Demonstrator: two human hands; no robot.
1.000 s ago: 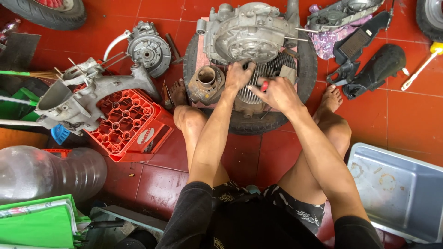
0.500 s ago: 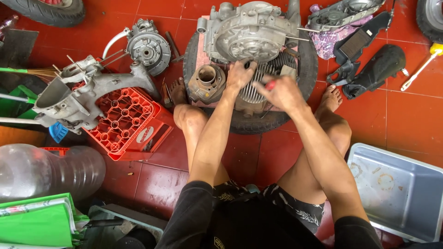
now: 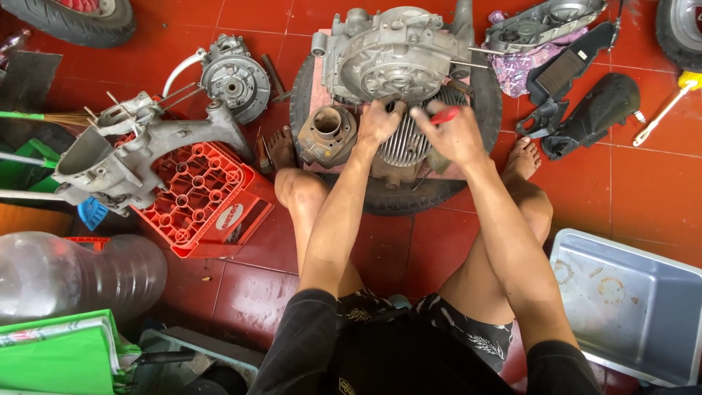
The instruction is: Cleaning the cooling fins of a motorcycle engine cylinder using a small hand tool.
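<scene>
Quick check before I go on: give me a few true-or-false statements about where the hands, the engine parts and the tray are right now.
1. The right hand holds a red-handled tool. True.
2. The engine case sits on a tyre. True.
3. The left hand rests on the red crate. False: it is on the finned cylinder, by the engine case.
4. The grey tray lies at the person's left. False: it lies at their right.
5. A second engine casing lies on the red crate. True.
</scene>
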